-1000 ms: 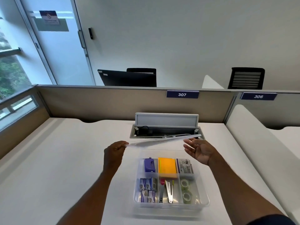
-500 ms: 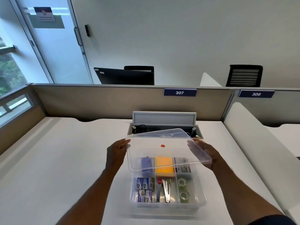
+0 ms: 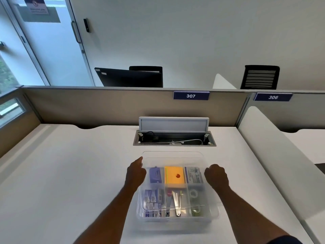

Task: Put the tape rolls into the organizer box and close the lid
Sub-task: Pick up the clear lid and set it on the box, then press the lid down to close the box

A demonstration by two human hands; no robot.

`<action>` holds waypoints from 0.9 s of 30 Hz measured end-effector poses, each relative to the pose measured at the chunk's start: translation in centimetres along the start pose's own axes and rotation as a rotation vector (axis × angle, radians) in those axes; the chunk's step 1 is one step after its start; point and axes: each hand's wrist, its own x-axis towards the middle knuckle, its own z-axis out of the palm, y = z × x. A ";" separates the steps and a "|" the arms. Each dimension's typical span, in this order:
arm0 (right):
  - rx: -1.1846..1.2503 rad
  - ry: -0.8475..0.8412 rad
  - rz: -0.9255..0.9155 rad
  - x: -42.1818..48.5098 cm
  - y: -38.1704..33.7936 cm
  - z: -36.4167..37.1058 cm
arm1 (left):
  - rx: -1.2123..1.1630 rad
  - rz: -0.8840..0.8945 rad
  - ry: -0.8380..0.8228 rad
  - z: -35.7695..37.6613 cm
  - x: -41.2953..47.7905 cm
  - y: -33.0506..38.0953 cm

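Hands: left hand (image 3: 135, 173) and right hand (image 3: 215, 176) grip clear plastic lid (image 3: 173, 156) by its sides | green tape rolls (image 3: 194, 194) in clear organizer box (image 3: 175, 218), right compartment | step: lid closing | next: press edges down evenly.

Both hands (image 3: 136, 173) on lid (image 3: 173, 156)

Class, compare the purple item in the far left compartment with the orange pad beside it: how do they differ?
The purple item is narrower, with a shaped top; the orange pad is a wider, flat rectangle. The clear lid's red dot lies over the pad, not the purple item. Both sit in the box's far row, under that lid.
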 end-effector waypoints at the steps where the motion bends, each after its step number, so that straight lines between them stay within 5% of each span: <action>1: -0.032 0.015 0.014 -0.3 -0.1 0.3 | 0.019 -0.007 0.014 0.4 -0.1 -0.2; 17: -0.443 0.041 0.001 -1.3 -0.2 2.1 | 0.199 -0.069 -0.029 2.1 -0.4 -2.0; 27: -0.262 -0.067 0.057 -1.3 1.2 2.2 | 0.186 -0.070 0.002 2.2 -0.4 -2.7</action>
